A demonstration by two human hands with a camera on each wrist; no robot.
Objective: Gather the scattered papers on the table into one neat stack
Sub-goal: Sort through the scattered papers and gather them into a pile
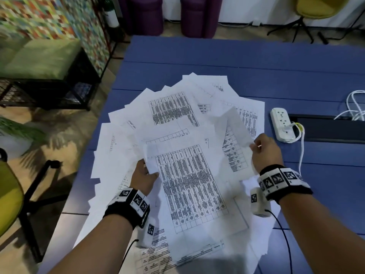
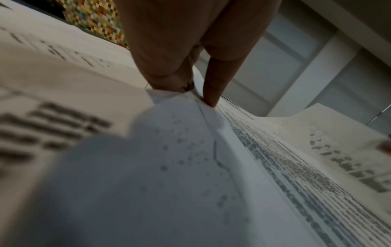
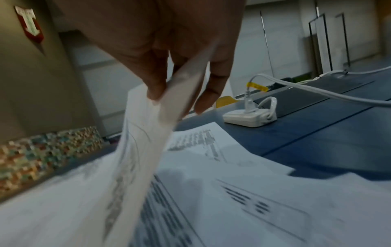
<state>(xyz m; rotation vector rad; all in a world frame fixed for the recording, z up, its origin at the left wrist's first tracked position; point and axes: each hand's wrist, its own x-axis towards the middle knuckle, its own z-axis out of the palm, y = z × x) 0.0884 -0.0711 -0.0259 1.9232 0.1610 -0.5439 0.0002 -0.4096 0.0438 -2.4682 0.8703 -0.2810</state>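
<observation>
Several white printed papers (image 1: 171, 111) lie fanned and overlapping across the blue table (image 1: 256, 62). My left hand (image 1: 145, 175) pinches the left edge of a lifted bundle of sheets (image 1: 189, 175) printed with a dense table. In the left wrist view the thumb and a finger (image 2: 211, 86) clamp that paper edge (image 2: 211, 120). My right hand (image 1: 260, 147) pinches the right edge of a raised sheet (image 1: 235, 139). The right wrist view shows the thumb and fingers (image 3: 156, 86) holding the sheet (image 3: 143, 137) above the papers on the table (image 3: 211, 175).
A white power strip (image 1: 281, 123) with a plugged white cable lies right of the papers, beside a dark cable slot (image 1: 324, 125). Off the table's left edge stand a green bench (image 1: 39, 56), a yellow chair (image 1: 7, 194) and a plant. The far half of the table is bare blue.
</observation>
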